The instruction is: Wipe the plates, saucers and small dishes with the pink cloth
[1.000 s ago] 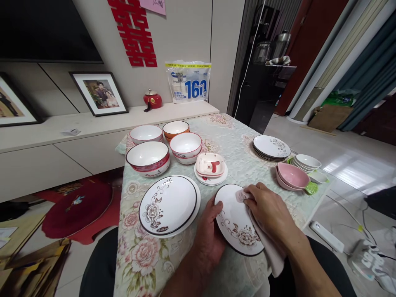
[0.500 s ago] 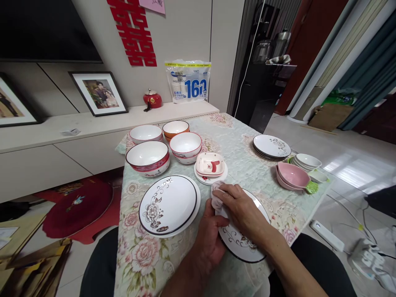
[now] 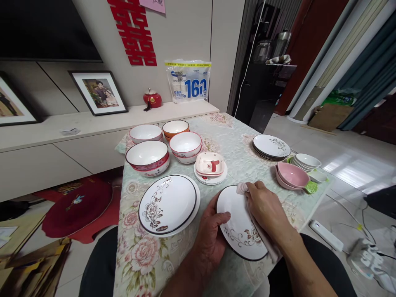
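A white plate [image 3: 236,210] with a dark rim and brown flowers is tilted above the table's near edge. My left hand [image 3: 213,231] grips its left side, thumb on the face and fingers underneath. My right hand [image 3: 267,206] is closed on a pale pinkish cloth [image 3: 243,188], pressed to the plate's upper right rim; the cloth hangs down along the right edge. To the left lies a similar flowered plate [image 3: 173,204] on top of another white one. Just beyond the held plate, small rectangular dishes [image 3: 210,163] sit on small round plates [image 3: 213,180].
Stacked bowls [image 3: 147,154] stand at the far left of the flowered tablecloth [image 3: 145,255]. Dark-rimmed plates [image 3: 270,145] are piled at the right, beside pink bowls [image 3: 292,174] and small white bowls [image 3: 307,160]. A white power strip [image 3: 327,236] lies on the floor.
My right hand has moved with the cloth from the plate's upper left rim to its right edge, uncovering the plate's face. My left hand keeps its hold.
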{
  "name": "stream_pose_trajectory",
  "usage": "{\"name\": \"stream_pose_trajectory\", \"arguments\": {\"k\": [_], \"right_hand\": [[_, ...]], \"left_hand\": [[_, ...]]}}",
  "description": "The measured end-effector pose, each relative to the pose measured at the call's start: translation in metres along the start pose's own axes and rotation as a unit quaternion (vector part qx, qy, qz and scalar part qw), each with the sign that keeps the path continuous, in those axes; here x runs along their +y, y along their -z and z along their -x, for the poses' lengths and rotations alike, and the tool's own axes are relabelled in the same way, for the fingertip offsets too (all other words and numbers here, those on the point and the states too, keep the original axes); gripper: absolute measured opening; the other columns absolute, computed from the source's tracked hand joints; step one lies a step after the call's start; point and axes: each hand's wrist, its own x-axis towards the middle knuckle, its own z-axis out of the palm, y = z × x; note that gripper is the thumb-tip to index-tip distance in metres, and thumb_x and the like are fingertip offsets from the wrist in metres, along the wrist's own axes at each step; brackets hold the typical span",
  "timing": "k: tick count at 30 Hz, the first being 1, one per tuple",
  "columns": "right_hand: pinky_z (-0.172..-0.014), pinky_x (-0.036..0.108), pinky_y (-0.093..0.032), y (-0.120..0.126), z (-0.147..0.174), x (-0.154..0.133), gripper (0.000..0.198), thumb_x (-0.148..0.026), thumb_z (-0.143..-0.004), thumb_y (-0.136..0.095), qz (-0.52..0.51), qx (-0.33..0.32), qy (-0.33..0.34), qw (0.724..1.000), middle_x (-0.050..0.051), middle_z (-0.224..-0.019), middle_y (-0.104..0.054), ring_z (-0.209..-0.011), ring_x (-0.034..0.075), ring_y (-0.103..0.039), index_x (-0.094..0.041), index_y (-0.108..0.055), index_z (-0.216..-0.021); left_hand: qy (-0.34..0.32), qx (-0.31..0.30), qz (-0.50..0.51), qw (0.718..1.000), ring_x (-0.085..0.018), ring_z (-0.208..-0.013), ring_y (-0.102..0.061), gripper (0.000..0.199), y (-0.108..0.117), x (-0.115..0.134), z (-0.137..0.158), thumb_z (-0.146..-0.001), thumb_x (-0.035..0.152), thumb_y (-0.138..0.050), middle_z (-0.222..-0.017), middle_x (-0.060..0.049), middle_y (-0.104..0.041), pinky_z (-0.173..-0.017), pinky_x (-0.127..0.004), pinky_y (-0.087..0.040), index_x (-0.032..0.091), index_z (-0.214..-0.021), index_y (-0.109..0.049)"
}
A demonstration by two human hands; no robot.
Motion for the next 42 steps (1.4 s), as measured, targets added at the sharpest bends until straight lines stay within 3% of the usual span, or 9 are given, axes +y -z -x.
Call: {"name": "stream_pose_trajectory", "arguments": {"k": [8,11,15,20,24,28,35,37,42], "right_hand": [[-0.102,0.037,-0.047,-0.01,0.008,-0.035,0.038,-0.019,-0.099,-0.044,-0.189,0.095,0.272,0.939,0.012,-0.135,-0.053,-0.127,0.025,-0.049,-0.021,-0.052,-0.136],[-0.096,0.036,-0.049,-0.011,0.004,-0.029,0.039,-0.013,-0.097,-0.043,-0.168,0.091,0.224,0.956,0.012,-0.131,-0.055,-0.122,0.025,-0.054,-0.022,-0.055,-0.133],[-0.074,0.032,-0.047,-0.003,-0.002,-0.01,0.03,-0.013,-0.096,-0.042,-0.055,0.03,0.063,0.996,0.01,-0.108,-0.062,-0.089,0.022,-0.065,-0.02,-0.065,-0.115],[-0.06,0.029,-0.034,0.007,-0.001,0.011,0.032,-0.022,-0.1,-0.038,0.048,-0.036,-0.048,0.997,0.008,-0.088,-0.06,-0.071,0.018,-0.062,-0.017,-0.066,-0.087],[-0.06,0.03,-0.036,-0.001,0.001,0.002,0.026,-0.019,-0.098,-0.042,0.036,0.018,-0.018,0.999,0.01,-0.096,-0.061,-0.075,0.02,-0.062,-0.018,-0.067,-0.103],[-0.077,0.034,-0.048,-0.01,0.008,-0.026,0.027,-0.021,-0.097,-0.047,-0.084,0.096,0.131,0.983,0.014,-0.111,-0.06,-0.097,0.025,-0.06,-0.018,-0.06,-0.121],[-0.086,0.029,-0.048,0.0,0.016,-0.038,0.016,-0.02,-0.097,-0.054,-0.289,-0.003,0.288,0.913,0.005,-0.107,-0.063,-0.099,0.017,-0.059,-0.024,-0.067,-0.104],[-0.087,0.027,-0.047,-0.002,0.01,-0.031,0.016,-0.019,-0.096,-0.055,-0.297,0.002,0.279,0.913,0.004,-0.108,-0.062,-0.101,0.016,-0.059,-0.024,-0.068,-0.104],[-0.075,0.029,-0.043,-0.003,-0.001,-0.014,0.018,-0.024,-0.097,-0.05,-0.171,0.017,0.1,0.98,0.006,-0.101,-0.061,-0.086,0.018,-0.061,-0.019,-0.067,-0.097]], "left_hand": [[0.004,0.026,0.028,0.999,-0.022,-0.091,-0.067,0.069,0.002,-0.002,-0.002,-0.049,-0.001,-0.056,-0.099,-0.002,-0.072,-0.079,-0.031,-0.049,0.023,-0.114,-0.061],[-0.002,0.041,0.02,0.999,-0.021,-0.085,-0.067,0.068,0.003,-0.001,-0.003,-0.048,-0.001,-0.054,-0.095,-0.002,-0.072,-0.077,-0.032,-0.049,0.022,-0.112,-0.06],[-0.006,0.062,0.012,0.998,-0.023,-0.084,-0.067,0.071,0.003,0.001,-0.004,-0.048,0.002,-0.054,-0.094,-0.004,-0.073,-0.079,-0.037,-0.051,0.02,-0.117,-0.059],[-0.016,0.048,0.017,0.999,-0.029,-0.096,-0.068,0.072,0.004,-0.001,-0.004,-0.053,0.005,-0.058,-0.1,-0.006,-0.075,-0.086,-0.04,-0.05,0.019,-0.124,-0.06],[-0.006,0.016,0.005,1.0,-0.031,-0.101,-0.068,0.067,0.002,-0.003,-0.003,-0.06,0.008,-0.063,-0.098,-0.009,-0.076,-0.09,-0.041,-0.049,0.015,-0.126,-0.061],[-0.002,0.026,0.031,0.999,-0.029,-0.103,-0.068,0.062,0.001,-0.003,-0.003,-0.069,0.014,-0.069,-0.106,-0.008,-0.075,-0.092,-0.039,-0.049,0.019,-0.13,-0.06],[-0.005,0.046,0.11,0.993,-0.022,-0.105,-0.066,0.024,0.002,0.001,-0.007,-0.088,0.03,-0.063,-0.104,-0.007,-0.073,-0.094,-0.031,-0.049,0.015,-0.106,-0.066],[0.007,0.05,0.11,0.993,-0.023,-0.107,-0.066,0.028,0.0,0.002,-0.007,-0.091,0.033,-0.059,-0.107,-0.009,-0.073,-0.096,-0.033,-0.049,0.014,-0.109,-0.066],[0.028,0.069,0.089,0.993,-0.029,-0.113,-0.065,0.043,-0.003,0.002,-0.005,-0.092,0.043,-0.055,-0.11,-0.013,-0.074,-0.099,-0.042,-0.048,0.013,-0.121,-0.063]]}}
